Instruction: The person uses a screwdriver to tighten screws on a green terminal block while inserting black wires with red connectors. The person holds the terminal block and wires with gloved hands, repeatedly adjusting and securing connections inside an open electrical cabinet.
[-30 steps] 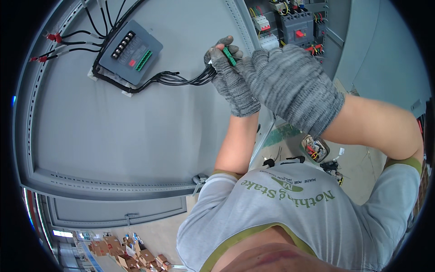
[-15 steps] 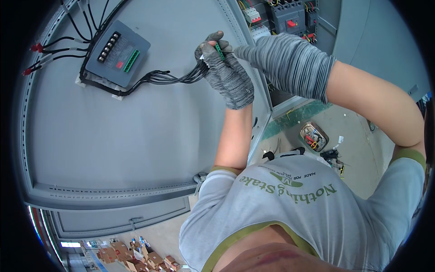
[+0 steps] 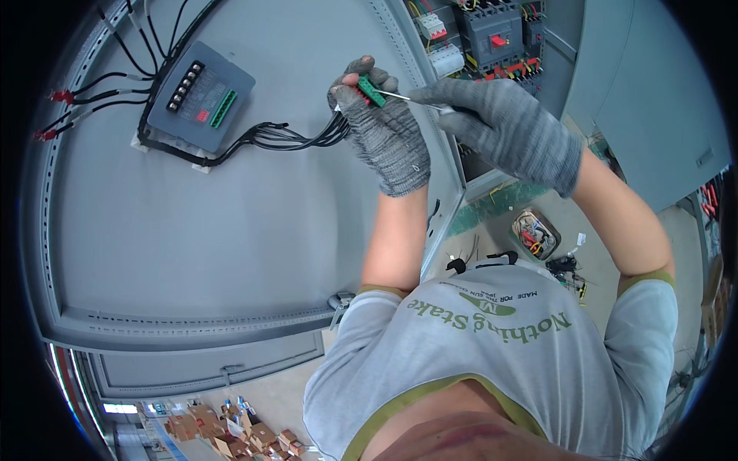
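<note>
In my gloved left hand (image 3: 382, 138) is a green plug-in terminal block (image 3: 370, 91), pinched between thumb and fingers. Red wire ends show along its lower side, and a bundle of black wires (image 3: 307, 139) runs from the hand leftward. My gloved right hand (image 3: 503, 127) grips a screwdriver (image 3: 396, 95) whose thin metal shaft points left, its tip at the terminal block. Most of the handle is hidden in the fist. Left of the hands, a grey meter module (image 3: 201, 96) with a green socket (image 3: 224, 109) and a row of screw terminals is mounted on the grey door panel (image 3: 231, 238).
An opened cabinet with a breaker (image 3: 496, 38) and coloured wires stands beyond my right hand. On the floor below sits a container of tools and parts (image 3: 536, 233). Cardboard boxes (image 3: 254, 434) are piled at lower left. Black wires with red ends (image 3: 60, 96) hang at upper left.
My right hand has turned and shifted slightly down, its elbow drawn inward, so the screwdriver shaft now shows clearly. The terminal block has tilted in my left hand, exposing red wire ends.
</note>
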Demonstrator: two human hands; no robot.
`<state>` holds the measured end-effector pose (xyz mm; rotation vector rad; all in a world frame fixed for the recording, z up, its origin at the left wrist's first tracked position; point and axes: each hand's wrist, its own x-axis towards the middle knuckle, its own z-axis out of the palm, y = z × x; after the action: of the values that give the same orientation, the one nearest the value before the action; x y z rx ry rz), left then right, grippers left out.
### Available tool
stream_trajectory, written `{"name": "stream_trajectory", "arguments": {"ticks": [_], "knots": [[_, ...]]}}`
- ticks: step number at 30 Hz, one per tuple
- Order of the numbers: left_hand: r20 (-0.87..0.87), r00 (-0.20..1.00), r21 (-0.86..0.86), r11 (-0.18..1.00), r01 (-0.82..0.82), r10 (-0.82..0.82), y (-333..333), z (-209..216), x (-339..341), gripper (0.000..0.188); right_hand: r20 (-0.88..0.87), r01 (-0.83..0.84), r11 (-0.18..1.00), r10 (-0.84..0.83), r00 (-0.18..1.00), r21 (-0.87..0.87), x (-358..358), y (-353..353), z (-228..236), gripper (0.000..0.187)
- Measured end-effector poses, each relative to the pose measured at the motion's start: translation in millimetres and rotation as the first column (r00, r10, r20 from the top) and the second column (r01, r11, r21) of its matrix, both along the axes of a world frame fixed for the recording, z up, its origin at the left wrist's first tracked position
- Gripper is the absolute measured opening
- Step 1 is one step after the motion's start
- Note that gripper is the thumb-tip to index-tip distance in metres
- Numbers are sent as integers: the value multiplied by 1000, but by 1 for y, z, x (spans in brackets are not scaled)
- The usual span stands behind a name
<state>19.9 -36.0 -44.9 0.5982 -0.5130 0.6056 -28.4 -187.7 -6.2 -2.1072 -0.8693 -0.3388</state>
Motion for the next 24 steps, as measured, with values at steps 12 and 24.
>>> {"name": "stream_trajectory", "arguments": {"ticks": [12,24], "knots": [[1,994,-48,992,113,-113,-1,4,-8,29,140,114,960,-80,987,-255,-15,-1,10,37],[-67,982,117,979,-170,178,6,-5,-1,26,597,501,517,24,802,-694,-18,33,33,64]]}}
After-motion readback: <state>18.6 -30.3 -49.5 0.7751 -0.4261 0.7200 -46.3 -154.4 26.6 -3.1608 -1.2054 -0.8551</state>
